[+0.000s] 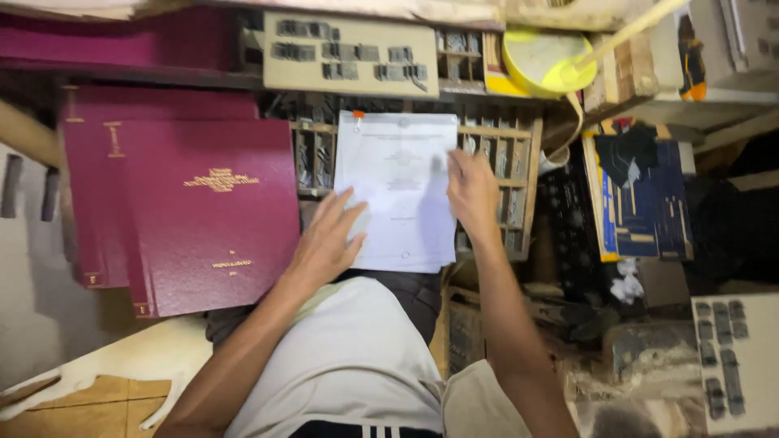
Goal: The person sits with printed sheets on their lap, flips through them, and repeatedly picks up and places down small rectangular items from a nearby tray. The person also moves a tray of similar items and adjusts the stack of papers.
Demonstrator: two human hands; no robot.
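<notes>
Paper sheet (pixel 398 191), thin, white, flat under open left hand (pixel 324 239), right hand (pixel 472 191) blurred, seemingly open, beside maroon clothbound books (pixel 203 219)

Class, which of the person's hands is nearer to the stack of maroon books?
Left. The left hand rests on the white sheet just beside the maroon books; the right hand is at the sheet's far edge, farther away.

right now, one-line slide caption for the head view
Both hands, left and right, press a printed sheet beside maroon hardcover books.

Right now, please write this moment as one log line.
left hand: flat on white sheet | right hand: on sheet's right edge | maroon books: stacked at left
</notes>
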